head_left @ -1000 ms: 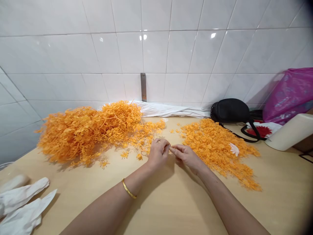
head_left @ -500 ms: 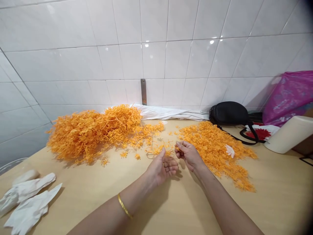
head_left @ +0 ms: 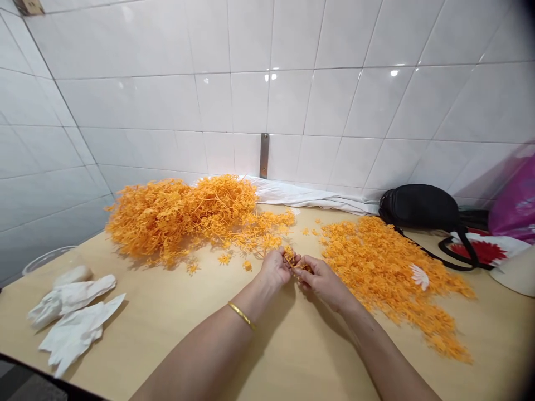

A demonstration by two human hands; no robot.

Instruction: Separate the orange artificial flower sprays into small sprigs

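Observation:
My left hand (head_left: 277, 267) and my right hand (head_left: 314, 274) meet over the table, both closed on a small orange artificial flower sprig (head_left: 289, 255). The sprig's blossoms poke up between the fingers; its lower part is hidden. A gold bangle circles my left wrist. Beyond the left hand rises a tall tangled heap of orange plastic flower stems (head_left: 179, 217), with a few loose blossoms in front of it. To the right of my right hand spreads a flatter pile of loose orange blossoms (head_left: 376, 262), with one pale pink flower (head_left: 419, 277) on top.
White gloves or cloths (head_left: 79, 328) lie at the left of the wooden table (head_left: 167, 323). A black bag (head_left: 420, 207) with a strap sits at the back right, near a purple bag (head_left: 516, 200). White cloth (head_left: 309, 196) runs along the tiled wall.
My left hand has gone from open-fingered to closed, and the two hands have come together on the sprig. The view has turned slightly left.

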